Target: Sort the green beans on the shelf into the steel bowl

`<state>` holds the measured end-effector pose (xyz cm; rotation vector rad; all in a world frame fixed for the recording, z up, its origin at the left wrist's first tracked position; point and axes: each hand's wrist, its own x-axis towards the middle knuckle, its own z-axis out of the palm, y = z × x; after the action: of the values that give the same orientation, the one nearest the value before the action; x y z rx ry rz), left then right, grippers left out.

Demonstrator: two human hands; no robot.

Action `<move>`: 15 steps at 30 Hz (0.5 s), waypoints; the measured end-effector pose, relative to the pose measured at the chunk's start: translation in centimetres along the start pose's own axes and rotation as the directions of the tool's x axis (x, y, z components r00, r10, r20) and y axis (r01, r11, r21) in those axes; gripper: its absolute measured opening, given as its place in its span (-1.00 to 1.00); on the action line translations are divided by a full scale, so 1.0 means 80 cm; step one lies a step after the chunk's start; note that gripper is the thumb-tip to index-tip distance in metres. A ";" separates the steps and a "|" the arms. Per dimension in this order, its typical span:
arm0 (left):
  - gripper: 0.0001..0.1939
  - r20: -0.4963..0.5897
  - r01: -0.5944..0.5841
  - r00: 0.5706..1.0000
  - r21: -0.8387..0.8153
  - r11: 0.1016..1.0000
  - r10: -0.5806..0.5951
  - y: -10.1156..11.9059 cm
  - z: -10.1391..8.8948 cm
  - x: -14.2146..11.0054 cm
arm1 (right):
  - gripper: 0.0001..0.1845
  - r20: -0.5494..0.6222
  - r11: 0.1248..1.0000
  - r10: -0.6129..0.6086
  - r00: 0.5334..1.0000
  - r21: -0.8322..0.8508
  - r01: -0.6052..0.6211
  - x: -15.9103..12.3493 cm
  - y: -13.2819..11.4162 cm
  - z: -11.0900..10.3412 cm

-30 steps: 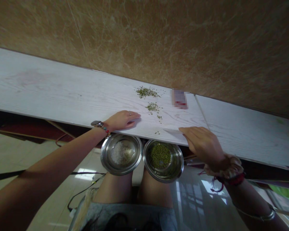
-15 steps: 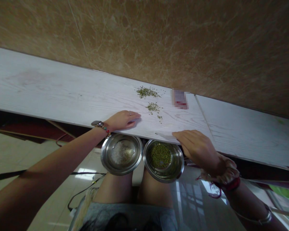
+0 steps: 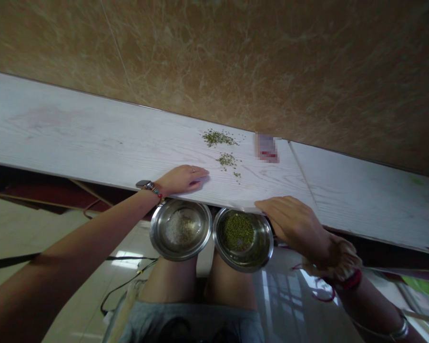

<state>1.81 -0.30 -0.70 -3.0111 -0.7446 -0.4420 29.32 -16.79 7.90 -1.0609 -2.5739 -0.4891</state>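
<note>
My left hand (image 3: 186, 178) lies on the white wood-grain shelf (image 3: 93, 138), fingers stretched out and holding nothing. At the shelf's front edge my right hand (image 3: 289, 214) is closed on what looks like a thin, pale, see-through card (image 3: 248, 206), mostly hidden by the fingers. Below it, a steel bowl (image 3: 264, 247) holds green mung beans (image 3: 238, 231). Left of that, a second steel bowl (image 3: 159, 247) holds a small whitish and brownish heap (image 3: 181, 227). Two loose patches of beans lie on the shelf: a larger one (image 3: 218, 138) at the back and a smaller one (image 3: 228, 160) nearer.
A blurred-out flat object (image 3: 267, 147) lies near the brown marbled wall (image 3: 214, 62). Both bowls sit at the front edge, above my knees. A black cable (image 3: 110, 290) runs over the tiled floor at left. Something bright green (image 3: 420, 287) shows at lower right.
My right hand has moved slightly toward me, bringing the pale card to the shelf's edge. A small dark bit there is gone from the shelf. My left hand stays put.
</note>
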 end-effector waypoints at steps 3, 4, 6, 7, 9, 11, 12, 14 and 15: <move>-0.68 0.001 0.010 1.000 0.004 1.000 -0.010 0.001 0.000 0.000 | -0.74 -0.014 0.999 -0.023 1.000 0.039 0.024 -0.003 0.002 -0.006; -0.68 0.002 0.012 1.000 0.004 1.000 -0.012 0.001 -0.001 0.000 | -0.75 -0.024 0.999 -0.024 0.999 0.039 0.025 -0.004 0.003 -0.008; -0.68 0.002 0.015 1.000 0.002 1.000 -0.015 0.002 -0.001 0.000 | -0.77 -0.039 1.000 0.003 0.999 0.005 -0.003 -0.007 0.009 -0.010; -0.68 0.002 0.016 1.000 0.002 1.000 -0.016 0.002 -0.001 0.000 | -0.77 -0.049 0.999 0.027 0.998 -0.025 -0.028 -0.008 0.012 -0.010; -0.68 0.002 0.014 1.000 0.002 1.000 -0.014 0.003 -0.002 0.000 | -0.76 -0.067 0.994 0.065 0.996 -0.083 -0.071 -0.008 0.016 -0.006; -0.68 0.001 0.013 1.000 0.003 1.000 -0.013 0.003 -0.002 0.000 | -0.76 -0.073 0.991 0.068 0.995 -0.109 -0.076 -0.007 0.018 0.000; -0.68 0.001 0.012 1.000 0.004 1.000 -0.012 0.003 -0.002 0.000 | -0.75 -0.069 0.991 0.058 0.996 -0.113 -0.065 -0.006 0.018 0.003; -0.68 -0.001 0.013 1.000 0.008 1.000 -0.013 0.002 -0.002 -0.001 | -0.74 -0.055 0.992 0.036 0.998 -0.118 -0.043 -0.005 0.017 0.010; -0.68 -0.005 0.014 1.000 0.010 1.000 -0.014 0.002 -0.002 -0.001 | -0.73 -0.049 0.991 0.032 0.998 -0.127 -0.038 -0.005 0.018 0.013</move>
<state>1.79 -0.49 -0.57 -2.9968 -0.7658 -0.4443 30.43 -15.64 7.10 -1.1205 -2.5069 -0.6702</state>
